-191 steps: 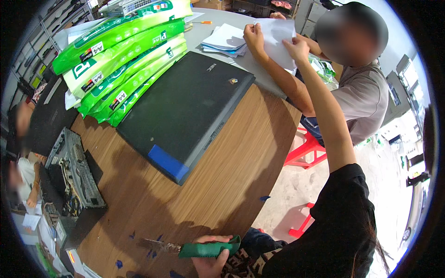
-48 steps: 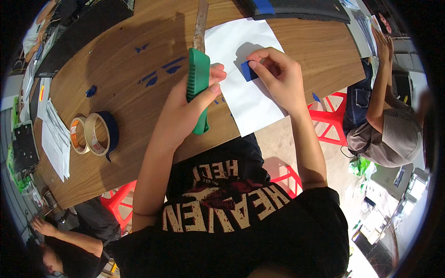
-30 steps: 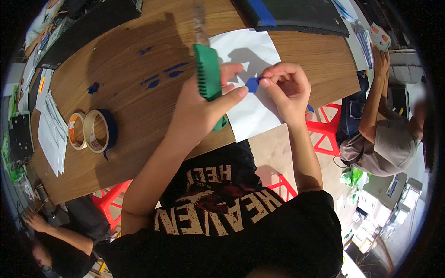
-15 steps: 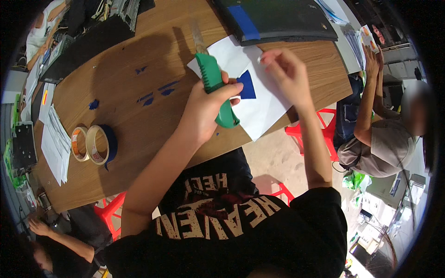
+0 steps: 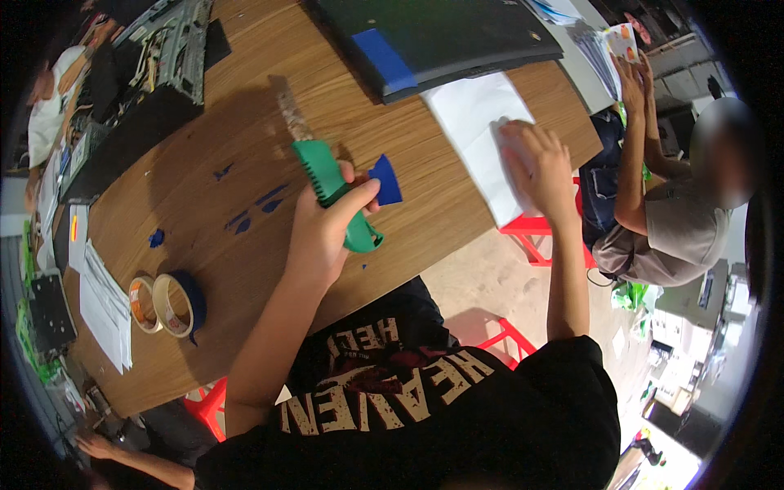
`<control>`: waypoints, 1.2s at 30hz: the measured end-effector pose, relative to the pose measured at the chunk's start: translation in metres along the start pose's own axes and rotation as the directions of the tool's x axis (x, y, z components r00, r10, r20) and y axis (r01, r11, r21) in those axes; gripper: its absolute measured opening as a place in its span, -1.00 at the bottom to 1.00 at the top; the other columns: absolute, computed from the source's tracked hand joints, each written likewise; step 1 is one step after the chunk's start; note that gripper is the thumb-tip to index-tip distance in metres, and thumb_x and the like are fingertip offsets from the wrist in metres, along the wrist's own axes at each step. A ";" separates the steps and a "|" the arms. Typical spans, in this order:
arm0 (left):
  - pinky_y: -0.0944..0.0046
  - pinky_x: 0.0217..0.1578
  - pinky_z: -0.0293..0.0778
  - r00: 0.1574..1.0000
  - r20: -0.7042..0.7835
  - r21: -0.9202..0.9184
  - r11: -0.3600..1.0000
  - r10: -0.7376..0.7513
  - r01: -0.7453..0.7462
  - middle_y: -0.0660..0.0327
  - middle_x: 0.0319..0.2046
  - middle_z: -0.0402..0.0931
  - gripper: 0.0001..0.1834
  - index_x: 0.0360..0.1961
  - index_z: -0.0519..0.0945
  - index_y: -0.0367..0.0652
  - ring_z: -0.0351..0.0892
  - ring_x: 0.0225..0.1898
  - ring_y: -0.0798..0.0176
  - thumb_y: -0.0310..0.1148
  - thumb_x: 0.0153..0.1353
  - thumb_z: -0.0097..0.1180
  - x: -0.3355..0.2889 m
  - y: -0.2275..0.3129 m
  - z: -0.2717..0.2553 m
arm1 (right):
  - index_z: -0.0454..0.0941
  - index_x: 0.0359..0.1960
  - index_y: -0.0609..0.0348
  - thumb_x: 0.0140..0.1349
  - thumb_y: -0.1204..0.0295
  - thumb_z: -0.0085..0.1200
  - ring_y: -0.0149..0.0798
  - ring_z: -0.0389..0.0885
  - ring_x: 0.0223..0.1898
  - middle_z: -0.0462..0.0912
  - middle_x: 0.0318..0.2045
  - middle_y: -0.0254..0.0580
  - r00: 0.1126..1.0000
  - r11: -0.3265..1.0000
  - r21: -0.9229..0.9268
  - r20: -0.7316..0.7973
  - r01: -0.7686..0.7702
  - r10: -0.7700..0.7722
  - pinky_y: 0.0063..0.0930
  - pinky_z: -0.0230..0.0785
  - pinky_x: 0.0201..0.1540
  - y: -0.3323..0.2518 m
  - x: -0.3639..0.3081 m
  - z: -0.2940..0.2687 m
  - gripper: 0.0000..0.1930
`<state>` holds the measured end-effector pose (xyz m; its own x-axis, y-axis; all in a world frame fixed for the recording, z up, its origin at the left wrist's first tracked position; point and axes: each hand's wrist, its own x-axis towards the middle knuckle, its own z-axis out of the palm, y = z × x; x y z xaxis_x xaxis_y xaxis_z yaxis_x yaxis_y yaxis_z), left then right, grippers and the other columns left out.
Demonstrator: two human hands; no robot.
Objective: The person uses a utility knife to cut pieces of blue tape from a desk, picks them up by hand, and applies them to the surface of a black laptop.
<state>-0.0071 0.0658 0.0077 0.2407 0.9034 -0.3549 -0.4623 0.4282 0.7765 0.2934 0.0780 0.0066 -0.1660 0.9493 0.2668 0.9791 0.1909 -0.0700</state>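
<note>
While seemingly pinched, blue piece (image 5: 385,180) between fingers (image 5: 359,194).

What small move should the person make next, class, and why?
Probably bring the blue tape piece, pinched in the left hand along with the green-handled knife, over to the white sheet. The right hand already lies flat on that sheet, and the piece hangs apart from it.
</note>
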 end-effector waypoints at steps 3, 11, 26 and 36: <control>0.31 -0.24 0.36 1.000 -0.028 -0.028 1.000 -0.012 0.011 0.21 -0.33 0.42 -0.74 -0.33 0.35 -0.08 0.44 -0.32 0.32 -0.50 0.07 0.21 -0.003 0.001 0.005 | 0.50 -0.02 -0.12 0.21 0.30 0.01 -0.16 0.46 0.02 0.51 0.03 -0.38 0.985 0.975 -0.141 -0.039 -0.170 0.166 0.01 0.30 -0.06 0.057 0.006 0.009 -0.72; 0.31 -0.24 0.36 1.000 -0.011 -0.005 1.000 0.008 -0.008 0.24 -0.37 0.43 -0.75 -0.35 0.35 -0.05 0.44 -0.33 0.34 -0.51 0.09 0.21 -0.001 -0.004 0.000 | 0.45 0.09 -0.19 0.29 0.02 -0.10 -0.16 0.41 0.13 0.48 0.12 -0.43 0.981 0.975 -0.167 -0.153 -0.144 0.119 0.19 0.25 0.02 0.134 0.052 0.041 -0.60; 0.32 -0.23 0.38 0.998 -0.055 -0.008 1.000 0.019 -0.020 0.26 -0.32 0.42 -0.76 -0.32 0.36 -0.06 0.45 -0.28 0.36 -0.55 0.10 0.18 -0.005 -0.001 -0.001 | 0.40 0.15 -0.11 -0.16 0.30 0.39 -0.12 0.53 -0.14 0.47 -0.08 -0.05 0.942 0.896 0.323 -0.037 -0.305 0.334 -0.29 0.40 -0.05 0.126 0.015 -0.011 -0.28; 0.23 -0.27 0.35 0.988 -0.149 0.111 0.993 -0.029 0.046 0.32 -0.38 0.31 -0.74 -0.28 0.33 -0.01 0.37 -0.33 0.33 -0.59 0.10 0.09 -0.005 0.002 0.012 | 0.34 0.14 0.07 0.11 0.36 0.22 -0.15 0.60 -0.13 0.58 -0.09 -0.01 0.737 0.875 0.351 -0.481 -0.334 0.475 -0.33 0.44 -0.11 0.295 0.063 -0.072 -0.46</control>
<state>0.0008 0.0623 0.0171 0.1244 0.8838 -0.4510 -0.3528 0.4642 0.8124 0.5799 0.1760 0.0719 0.3987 0.6708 0.6254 0.8706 -0.0625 -0.4879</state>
